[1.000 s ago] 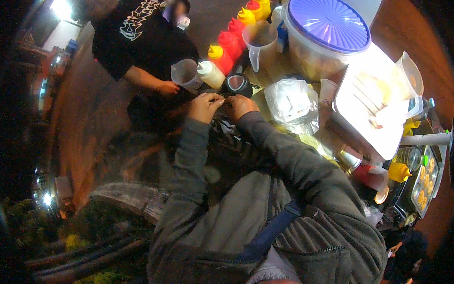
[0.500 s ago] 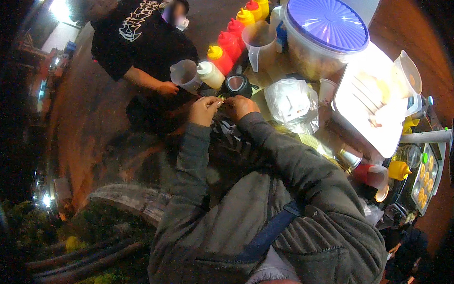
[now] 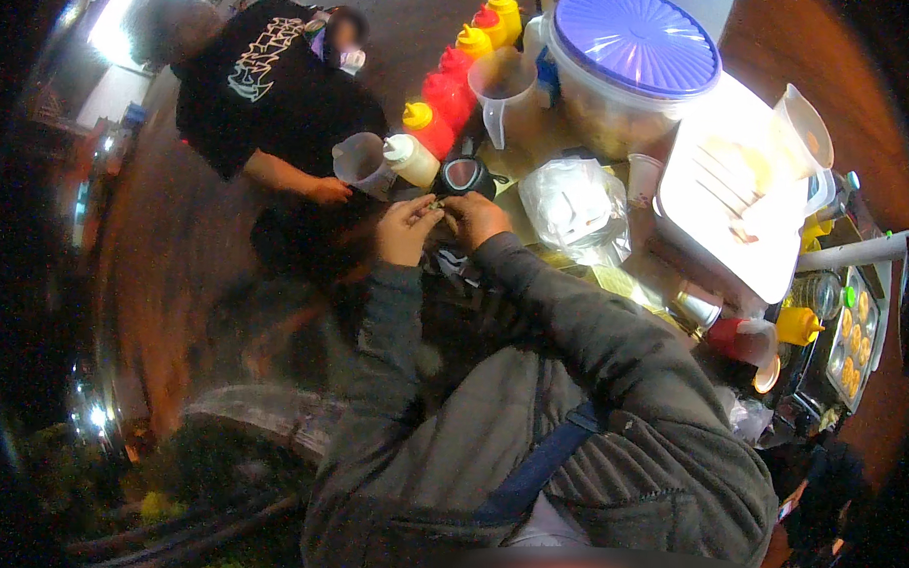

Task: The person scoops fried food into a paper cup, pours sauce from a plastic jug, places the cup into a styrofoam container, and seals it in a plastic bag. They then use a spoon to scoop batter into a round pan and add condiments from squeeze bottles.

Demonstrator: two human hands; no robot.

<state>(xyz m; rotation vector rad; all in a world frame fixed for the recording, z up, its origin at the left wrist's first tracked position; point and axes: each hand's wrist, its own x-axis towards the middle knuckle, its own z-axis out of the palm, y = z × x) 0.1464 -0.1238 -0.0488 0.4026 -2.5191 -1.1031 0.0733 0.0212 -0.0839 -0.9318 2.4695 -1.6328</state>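
My left hand (image 3: 404,232) and my right hand (image 3: 477,223) meet at the middle of the view, fingers pinched together around something small (image 3: 436,205) that is too tiny to make out. Just beyond my fingertips sits a round black container (image 3: 464,176) with a pinkish centre. A white-capped squeeze bottle (image 3: 411,162) and a clear measuring jug (image 3: 362,166) stand to its left, near my hands. To the right lies a plastic bag (image 3: 577,208) with white containers inside.
Red and yellow squeeze bottles (image 3: 443,108) line the table. A purple-lidded tub (image 3: 633,45), a white tray (image 3: 707,233) and a pan of round food (image 3: 853,343) fill the right. A person in black (image 3: 281,88) stands at upper left; another (image 3: 818,487) at lower right.
My joined hands have shifted a little lower in the view and the left fingers have moved slightly. The surroundings have slid slightly leftward, as if my head moved.
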